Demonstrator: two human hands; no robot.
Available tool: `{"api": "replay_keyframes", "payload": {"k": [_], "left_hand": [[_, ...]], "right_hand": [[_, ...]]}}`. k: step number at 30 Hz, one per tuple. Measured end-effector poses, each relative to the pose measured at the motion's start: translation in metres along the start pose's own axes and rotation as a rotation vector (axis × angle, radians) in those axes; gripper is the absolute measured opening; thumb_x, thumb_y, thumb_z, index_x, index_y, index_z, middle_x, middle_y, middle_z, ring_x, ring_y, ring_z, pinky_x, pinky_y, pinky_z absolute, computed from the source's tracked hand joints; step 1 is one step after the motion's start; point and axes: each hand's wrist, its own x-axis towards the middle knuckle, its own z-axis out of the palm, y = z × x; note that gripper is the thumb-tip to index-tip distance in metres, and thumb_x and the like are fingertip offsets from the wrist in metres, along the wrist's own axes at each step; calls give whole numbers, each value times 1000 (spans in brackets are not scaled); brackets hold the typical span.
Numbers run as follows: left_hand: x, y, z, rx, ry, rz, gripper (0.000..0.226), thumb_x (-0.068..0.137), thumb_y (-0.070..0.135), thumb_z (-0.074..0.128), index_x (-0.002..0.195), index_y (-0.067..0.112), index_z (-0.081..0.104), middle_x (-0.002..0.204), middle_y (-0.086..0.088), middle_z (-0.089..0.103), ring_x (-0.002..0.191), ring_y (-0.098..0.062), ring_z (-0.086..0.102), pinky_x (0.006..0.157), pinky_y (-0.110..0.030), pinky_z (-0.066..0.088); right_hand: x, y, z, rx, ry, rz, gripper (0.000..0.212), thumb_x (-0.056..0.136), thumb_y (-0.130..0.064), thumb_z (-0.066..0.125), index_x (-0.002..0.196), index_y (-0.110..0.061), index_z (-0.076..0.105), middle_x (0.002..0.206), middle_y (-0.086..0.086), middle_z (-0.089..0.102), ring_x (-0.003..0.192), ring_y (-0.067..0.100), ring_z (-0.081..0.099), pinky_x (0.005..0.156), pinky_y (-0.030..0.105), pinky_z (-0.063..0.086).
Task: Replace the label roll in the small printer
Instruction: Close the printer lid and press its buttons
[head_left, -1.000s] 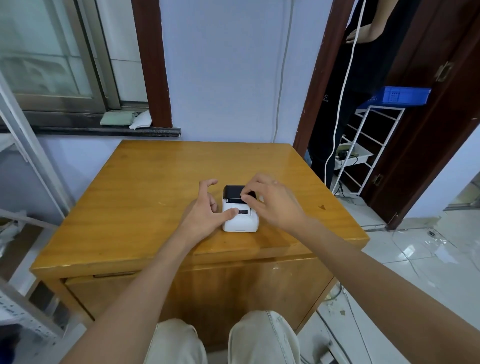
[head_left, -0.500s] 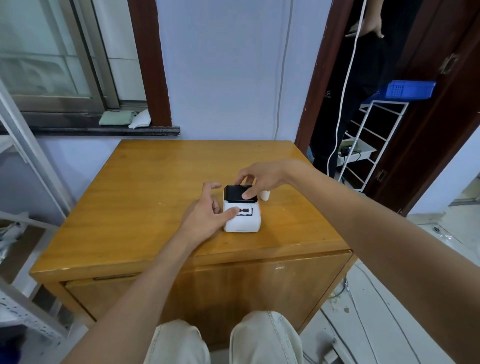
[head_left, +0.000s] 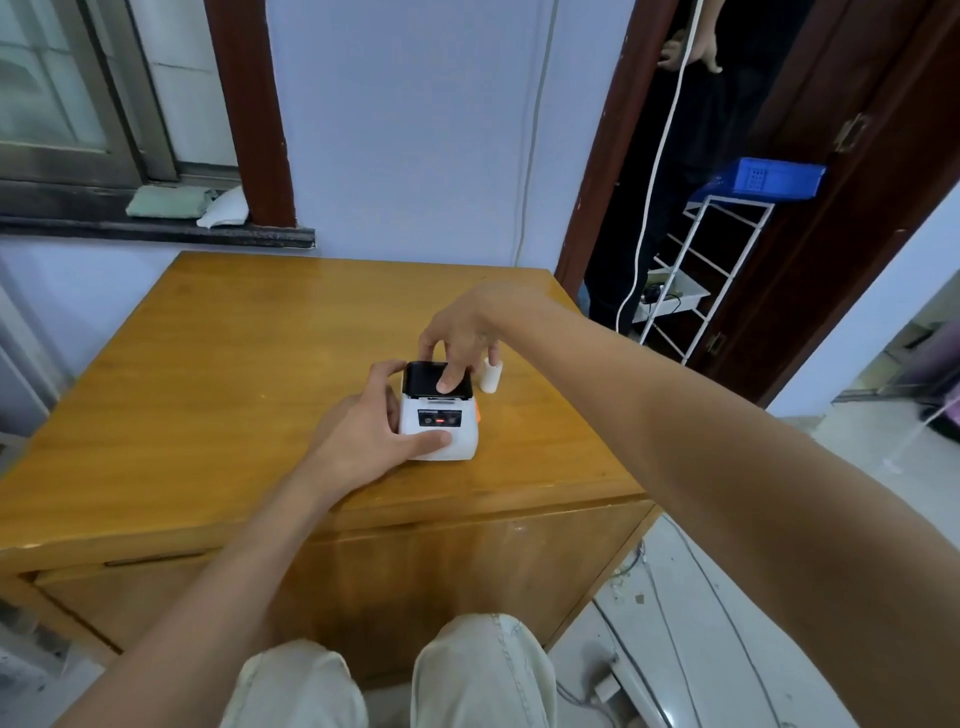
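Observation:
A small white printer (head_left: 441, 423) with a black lid sits near the front right of the wooden table (head_left: 218, 374). My left hand (head_left: 363, 431) grips the printer's left side, thumb on its front. My right hand (head_left: 460, 338) reaches over from behind, fingers spread, one fingertip pressing on the black lid. A small white label roll (head_left: 491, 375) stands upright on the table just right of the printer's back, close to my right hand's little finger.
A wall and window sill with cloths (head_left: 171, 202) lie behind the table. A doorway at right holds a white wire rack (head_left: 696, 280) with a blue basket (head_left: 763, 179) and a hanging white cable; another person (head_left: 691, 52) stands there. My knees are below the table's front edge.
My right hand has lifted from the printer's front, reached to the back right where a white roll now stands, and come down with a finger on the black lid. The left hand kept its hold.

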Motion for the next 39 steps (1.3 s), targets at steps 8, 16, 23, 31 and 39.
{"api": "replay_keyframes", "payload": {"k": [8,16,23,31,39], "left_hand": [[2,1,1,-7,-2,-32,104,69,69,83,154,32,35,87,8,65,82,-10,67,72,-38,54],[4,-3,2,-15,-1,-14,101,69,70,81,151,33,36,85,8,65,76,-10,66,69,-40,54],[3,-4,3,-27,-9,15,68,97,57,60,154,29,34,85,3,63,78,-17,65,68,-40,50],[-4,11,4,-9,-41,-75,61,100,50,48,155,35,27,97,5,66,97,-28,67,82,-44,51],[-22,24,8,57,-4,-118,66,98,55,34,160,37,23,100,4,67,105,-33,65,102,-48,47]], "right_hand": [[-17,-19,-8,-209,133,25,52,90,-45,79,134,-28,59,47,-17,67,70,7,69,63,29,47],[-4,-7,-1,-165,92,4,54,87,-47,82,133,-34,58,99,-8,72,86,11,73,95,42,59],[-13,5,19,32,184,-49,65,95,-37,75,153,-33,46,85,-6,62,76,14,66,62,28,50],[-27,14,46,108,393,-3,75,94,-45,73,157,-26,39,118,5,68,106,27,65,83,38,53],[-44,5,145,802,1089,23,24,99,-22,56,123,-21,56,83,-2,65,74,19,63,63,37,49]]}}
